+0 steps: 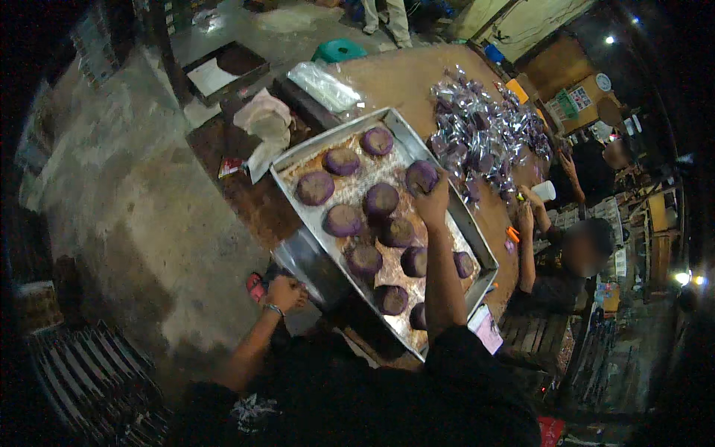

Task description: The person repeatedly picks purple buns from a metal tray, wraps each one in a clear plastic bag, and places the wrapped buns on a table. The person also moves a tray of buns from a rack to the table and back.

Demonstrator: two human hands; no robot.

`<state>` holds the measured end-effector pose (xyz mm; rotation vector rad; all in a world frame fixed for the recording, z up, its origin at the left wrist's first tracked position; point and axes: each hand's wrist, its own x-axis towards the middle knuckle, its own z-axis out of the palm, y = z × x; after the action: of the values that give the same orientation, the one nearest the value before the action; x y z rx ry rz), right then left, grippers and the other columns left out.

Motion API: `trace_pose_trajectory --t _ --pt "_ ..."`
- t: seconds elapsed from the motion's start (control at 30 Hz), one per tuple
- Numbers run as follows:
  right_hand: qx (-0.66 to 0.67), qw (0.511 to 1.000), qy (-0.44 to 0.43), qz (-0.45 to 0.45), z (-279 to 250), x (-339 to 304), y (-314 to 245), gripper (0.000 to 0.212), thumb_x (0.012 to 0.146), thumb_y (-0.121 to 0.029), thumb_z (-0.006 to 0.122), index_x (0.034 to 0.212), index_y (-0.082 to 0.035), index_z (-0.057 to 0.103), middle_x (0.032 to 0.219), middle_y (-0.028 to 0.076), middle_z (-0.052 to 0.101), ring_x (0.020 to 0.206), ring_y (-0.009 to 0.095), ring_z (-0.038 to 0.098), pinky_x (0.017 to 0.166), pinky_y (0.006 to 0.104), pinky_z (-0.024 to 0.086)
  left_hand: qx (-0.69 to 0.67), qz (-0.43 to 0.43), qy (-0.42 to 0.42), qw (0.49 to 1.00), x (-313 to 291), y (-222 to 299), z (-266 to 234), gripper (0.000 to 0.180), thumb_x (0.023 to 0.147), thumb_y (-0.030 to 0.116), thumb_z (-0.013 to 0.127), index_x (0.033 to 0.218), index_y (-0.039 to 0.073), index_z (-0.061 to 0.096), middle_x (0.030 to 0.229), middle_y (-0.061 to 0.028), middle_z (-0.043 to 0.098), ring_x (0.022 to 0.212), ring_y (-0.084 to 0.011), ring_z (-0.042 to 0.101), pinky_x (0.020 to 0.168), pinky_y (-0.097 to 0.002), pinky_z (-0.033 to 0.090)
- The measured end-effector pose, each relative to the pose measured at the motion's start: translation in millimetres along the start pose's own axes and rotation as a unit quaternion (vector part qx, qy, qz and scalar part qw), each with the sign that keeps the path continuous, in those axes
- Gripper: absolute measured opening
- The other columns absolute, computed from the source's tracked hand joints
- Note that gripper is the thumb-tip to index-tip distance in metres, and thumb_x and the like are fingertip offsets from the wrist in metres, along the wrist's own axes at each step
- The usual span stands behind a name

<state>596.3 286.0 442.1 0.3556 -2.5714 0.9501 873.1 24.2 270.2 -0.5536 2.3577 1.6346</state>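
Observation:
My right hand reaches over a metal tray and grips a round purple bun near the tray's far right side. Several more purple buns with browned tops, such as a bun in the middle, sit spaced apart on the tray's worn, flour-dusted bottom. Left of the tray's near edge, my left hand is closed on a clear plastic bag. The bag spreads beside the tray's left wall. My right forearm covers part of the tray and some buns.
A heap of purple buns wrapped in clear plastic lies beyond the tray. A stack of clear bags and a crumpled cloth lie at the left. Two people work along the right side. A pink-and-white paper lies by the tray's corner.

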Motion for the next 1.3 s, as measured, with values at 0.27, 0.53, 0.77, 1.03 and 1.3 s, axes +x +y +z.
trace_pose_trajectory --t 0.27,0.53,0.77,1.03,1.3 --pt "0.083 0.987 -0.034 0.133 -88.9 -206.2 -18.7 0.044 0.076 0.0 0.063 0.118 -0.01 0.052 0.123 0.018 0.052 0.109 0.029 0.055 0.091 0.0359 0.044 -0.315 -0.119 -0.018 0.941 -4.1 41.4 8.1 0.023 0.075 0.012 0.074 0.071 -0.006 0.061 0.069 -0.0151 0.065 0.052 -0.0201 0.063 0.044 -0.0315 0.052" --pt "0.156 0.963 -0.033 0.215 -78.2 -259.9 4.7 0.07 0.066 -0.016 0.08 0.124 -0.004 0.042 0.121 0.015 0.049 0.103 0.025 0.054 0.092 0.0336 0.043 -0.133 -0.053 -0.124 0.982 4.5 60.5 5.8 0.02 0.084 0.011 0.062 0.087 -0.008 0.059 0.083 -0.0183 0.065 0.075 -0.023 0.065 0.06 -0.0329 0.055" --pt "0.133 0.985 -0.074 0.081 -94.4 -245.5 -43.9 0.07 0.062 -0.002 0.076 0.124 -0.004 0.043 0.112 0.017 0.058 0.106 0.028 0.058 0.09 0.0339 0.046 -0.378 -0.142 -0.108 0.908 -10.5 21.8 -25.2 0.017 0.085 0.015 0.065 0.09 0.0 0.063 0.08 -0.0067 0.064 0.059 -0.0099 0.054 0.048 -0.0215 0.043" --pt "0.197 0.97 0.142 0.005 -100.4 -218.1 -133.4 0.065 0.069 -0.003 0.076 0.127 -0.002 0.046 0.109 0.013 0.061 0.103 0.021 0.058 0.09 0.0342 0.045 -0.532 -0.135 0.057 0.834 -30.0 40.4 -13.0 0.017 0.083 0.016 0.069 0.089 0.002 0.063 0.072 -0.0033 0.061 0.05 -0.0066 0.046 0.039 -0.0167 0.033" --pt "0.232 0.951 -0.151 0.139 -2.0 -249.8 -168.2 0.051 0.07 0.0 0.075 0.117 0.004 0.057 0.115 0.017 0.061 0.104 0.019 0.059 0.089 0.0301 0.047 -0.364 -0.031 0.072 0.928 -41.2 71.1 -20.4 0.016 0.078 0.015 0.073 0.082 0.002 0.064 0.07 -0.0026 0.061 0.055 -0.0086 0.053 0.051 -0.0231 0.044"
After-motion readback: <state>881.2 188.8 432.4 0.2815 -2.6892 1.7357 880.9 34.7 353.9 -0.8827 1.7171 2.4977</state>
